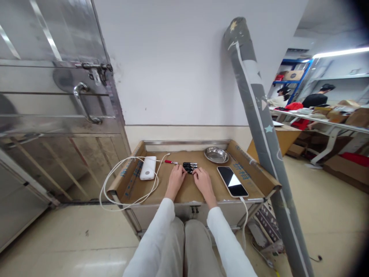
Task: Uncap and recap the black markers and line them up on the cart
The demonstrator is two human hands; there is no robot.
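Both my hands rest on a cardboard-lined tray table [253, 173] in front of my knees. My left hand [176, 177] lies with fingers curled, its fingertips at a small cluster of black pens [190, 166]. My right hand [202, 180] sits just right of it, fingers bent toward the same cluster. Whether either hand actually grips a pen I cannot make out. A red-capped pen [171, 162] lies just left of the cluster, beyond my left hand.
A white power bank [148, 167] with a looping white cable [115, 181] lies at the left. A steel dish [216, 154] and a phone [232, 181] sit at the right. A grey rolled mat [259, 127] leans beside the table. A steel door [52, 96] stands left. People work at far right.
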